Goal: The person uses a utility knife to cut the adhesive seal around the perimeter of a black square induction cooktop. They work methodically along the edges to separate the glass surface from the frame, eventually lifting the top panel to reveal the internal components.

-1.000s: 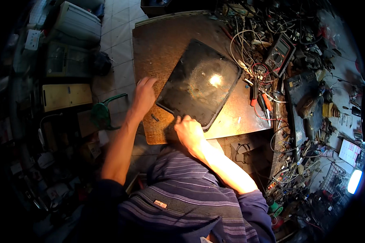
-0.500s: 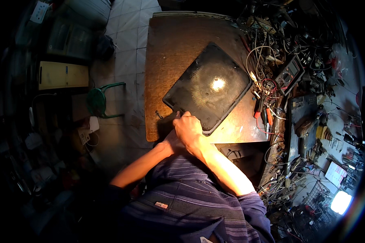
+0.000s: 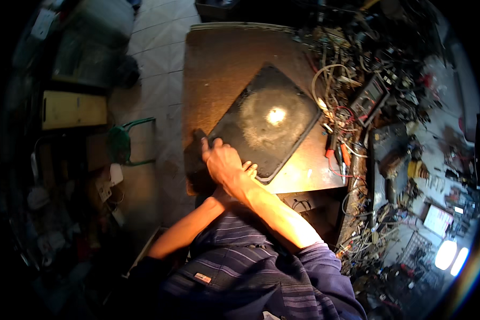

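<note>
Since half a second ago, the right hand (image 3: 222, 161) has moved to the left, from the lower edge of the dark panel (image 3: 274, 149) towards its left corner. Some fingers of the left hand (image 3: 249, 169) have come into sight on the other side of the right wrist, so the forearms are now crossed, the right one above.

Head view: the panel is flat and roughly rectangular, with a raised rim. It lies turned at an angle on the brown wooden table (image 3: 218, 58), near the front edge, and a bright spot of light shines on it. The right hand has two fingers stretched forward and a little apart, just beside the left corner. Near their tips is a dark shape (image 3: 199, 133); I cannot tell whether it is a separate piece or whether it is being pinched. The left hand is mostly hidden under the right arm. Its visible fingers are near the lower edge of the panel, and whether they grip something, I cannot tell.

To the right lie a tangle of cables (image 3: 352, 74), a dark multimeter (image 3: 370, 100) and red lead ends (image 3: 346, 154). On the left, a green stool (image 3: 118, 143) stands on the tiled floor (image 3: 168, 69).
</note>
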`<state>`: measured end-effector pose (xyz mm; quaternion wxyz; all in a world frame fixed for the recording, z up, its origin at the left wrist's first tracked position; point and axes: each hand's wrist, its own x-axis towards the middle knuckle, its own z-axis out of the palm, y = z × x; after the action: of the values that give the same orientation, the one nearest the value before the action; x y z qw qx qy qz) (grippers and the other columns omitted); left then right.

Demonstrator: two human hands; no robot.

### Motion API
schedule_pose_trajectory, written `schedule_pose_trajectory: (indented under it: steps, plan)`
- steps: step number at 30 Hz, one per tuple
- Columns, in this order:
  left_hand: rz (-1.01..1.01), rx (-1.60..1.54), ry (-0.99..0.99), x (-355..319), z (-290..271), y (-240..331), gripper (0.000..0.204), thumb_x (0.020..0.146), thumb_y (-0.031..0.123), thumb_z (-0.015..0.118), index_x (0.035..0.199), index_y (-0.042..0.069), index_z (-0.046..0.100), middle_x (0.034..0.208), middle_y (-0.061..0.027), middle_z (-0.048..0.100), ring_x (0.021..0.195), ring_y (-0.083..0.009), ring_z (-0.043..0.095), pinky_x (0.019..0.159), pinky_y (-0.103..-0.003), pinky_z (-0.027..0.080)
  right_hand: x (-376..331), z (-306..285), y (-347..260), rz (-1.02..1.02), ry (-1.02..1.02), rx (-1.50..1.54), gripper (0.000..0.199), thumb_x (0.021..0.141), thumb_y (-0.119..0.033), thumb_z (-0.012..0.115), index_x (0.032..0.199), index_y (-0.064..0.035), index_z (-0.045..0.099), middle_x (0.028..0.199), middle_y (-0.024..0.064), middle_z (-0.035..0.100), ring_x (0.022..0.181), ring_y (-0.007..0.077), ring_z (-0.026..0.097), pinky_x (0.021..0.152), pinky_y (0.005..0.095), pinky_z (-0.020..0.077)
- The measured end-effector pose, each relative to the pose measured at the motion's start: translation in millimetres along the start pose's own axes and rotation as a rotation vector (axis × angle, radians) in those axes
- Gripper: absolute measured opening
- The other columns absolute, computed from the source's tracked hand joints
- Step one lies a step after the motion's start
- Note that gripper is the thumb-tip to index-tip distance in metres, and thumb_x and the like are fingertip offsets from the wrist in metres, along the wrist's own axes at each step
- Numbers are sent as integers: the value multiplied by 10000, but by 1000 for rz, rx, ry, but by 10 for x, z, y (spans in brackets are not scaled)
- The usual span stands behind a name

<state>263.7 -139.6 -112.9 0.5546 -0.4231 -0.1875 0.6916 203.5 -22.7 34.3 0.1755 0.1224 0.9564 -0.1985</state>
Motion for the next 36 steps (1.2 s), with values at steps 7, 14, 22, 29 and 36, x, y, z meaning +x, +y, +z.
schedule_pose_trajectory:
  steps: [7, 14, 22, 29, 36]
  plan:
    - [645, 3457, -213, 92, 974, -581, 431, 877, 154, 712, 1287, 30, 659, 1413, -201, 574, 1307, -398, 506, 1073, -523, 426, -1219, 143, 771, 476, 247, 311, 578, 932, -71, 597, 1505, -66, 521, 1021, 260, 630, 833, 420, 693, 737, 497, 583]
    - [852, 3427, 200, 817, 1698, -733, 756, 820, 316, 846, 1450, 44, 529, 1595, -246, 374, 1464, -478, 332, 1183, -614, 326, -1725, 718, 1242, 633, 826, 238, 453, 940, -87, 626, 1389, -26, 602, 908, 213, 657, 782, 378, 660, 860, 495, 567]
    - [941, 3177, 822, 1032, 2001, -357, 815, 898, 378, 764, 1475, -93, 434, 1451, -336, 497, 1358, -510, 452, 1161, -555, 367, -1277, 851, 1475, 901, 911, 409, 477, 937, -95, 629, 1408, -25, 612, 811, 230, 696, 738, 394, 690, 932, 523, 523]
    - [910, 3141, 798, 987, 1961, -295, 828, 844, 364, 804, 1421, -114, 453, 1413, -339, 499, 1343, -511, 447, 1165, -546, 361, -1203, 552, 1415, 883, 848, 684, 483, 967, -85, 576, 1447, -34, 586, 798, 305, 690, 717, 461, 692, 678, 501, 548]
    - [919, 2965, 900, 480, 1779, -248, 832, 794, 338, 842, 1383, -117, 470, 1394, -349, 499, 1337, -511, 450, 1154, -552, 368, -1069, 977, 1642, 506, 1199, 622, 457, 977, -90, 583, 1432, -52, 609, 873, 289, 709, 784, 459, 707, 742, 493, 569]
